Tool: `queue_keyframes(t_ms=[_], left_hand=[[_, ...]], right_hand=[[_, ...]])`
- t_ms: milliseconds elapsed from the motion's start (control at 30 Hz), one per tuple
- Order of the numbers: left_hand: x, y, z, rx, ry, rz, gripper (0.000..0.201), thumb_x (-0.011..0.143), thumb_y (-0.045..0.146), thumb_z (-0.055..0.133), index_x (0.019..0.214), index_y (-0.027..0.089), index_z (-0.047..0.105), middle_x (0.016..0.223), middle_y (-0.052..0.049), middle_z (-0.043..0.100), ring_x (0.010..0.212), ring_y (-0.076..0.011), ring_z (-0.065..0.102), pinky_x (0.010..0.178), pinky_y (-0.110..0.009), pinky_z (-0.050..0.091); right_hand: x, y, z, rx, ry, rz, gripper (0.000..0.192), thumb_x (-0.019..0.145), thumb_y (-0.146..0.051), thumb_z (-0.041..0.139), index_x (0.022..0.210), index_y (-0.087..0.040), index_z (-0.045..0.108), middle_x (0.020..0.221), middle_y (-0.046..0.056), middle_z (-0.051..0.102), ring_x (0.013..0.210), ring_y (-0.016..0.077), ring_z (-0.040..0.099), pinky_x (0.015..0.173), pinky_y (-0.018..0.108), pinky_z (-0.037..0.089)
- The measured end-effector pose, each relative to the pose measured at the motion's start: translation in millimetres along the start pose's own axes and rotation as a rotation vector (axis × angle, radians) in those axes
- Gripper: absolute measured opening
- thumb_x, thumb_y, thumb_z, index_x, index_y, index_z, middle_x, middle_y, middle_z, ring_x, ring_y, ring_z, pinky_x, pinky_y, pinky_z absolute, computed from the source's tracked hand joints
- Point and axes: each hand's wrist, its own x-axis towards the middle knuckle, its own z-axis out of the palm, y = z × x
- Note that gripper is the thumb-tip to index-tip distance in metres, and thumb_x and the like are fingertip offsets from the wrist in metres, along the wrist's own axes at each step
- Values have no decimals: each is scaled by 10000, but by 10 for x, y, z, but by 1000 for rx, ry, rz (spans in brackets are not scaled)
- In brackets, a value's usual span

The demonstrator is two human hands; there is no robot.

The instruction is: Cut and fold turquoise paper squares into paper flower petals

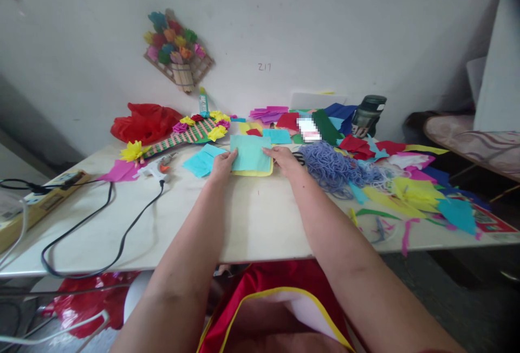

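At the far left a power strip (44,193) lies on the pale surface (252,223), its black cable (97,223) looping toward a glue gun (156,169). Loose turquoise sheets (202,161) lie just beside the left hand (222,166), whose grip is pinched on the left edge of a turquoise felt square (249,154) stacked on a yellow one (254,172), flat at the middle of the surface. The right hand (284,159) pinches the same square's right edge. Further right sits a heap of blue yarn (331,166), then scattered coloured scraps (418,190).
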Motion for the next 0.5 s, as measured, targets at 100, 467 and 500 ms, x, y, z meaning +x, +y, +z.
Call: queue_keyframes(t_ms=[100,467,500], left_hand=[[48,-44,-15,76,20,46,437,587,576,634,547,162,500,410,54,417,379,-66,347,406,-208,256],[15,32,-4,166,204,182,406,692,452,577,478,186,357,428,64,247,419,-63,236,418,-216,170],[19,55,-17,199,256,201,412,712,428,559,472,190,322,432,61,222,426,-66,234,422,-219,168]], right_hand=[[-12,-14,22,53,32,5,274,582,-370,722,626,-160,553,528,-35,575,436,72,471,427,199,353],[37,52,20,108,87,-100,348,546,-446,720,585,-163,522,509,-42,553,447,85,494,435,207,408],[34,50,23,116,95,-98,341,547,-437,723,587,-162,526,503,-41,553,441,87,494,436,210,413]])
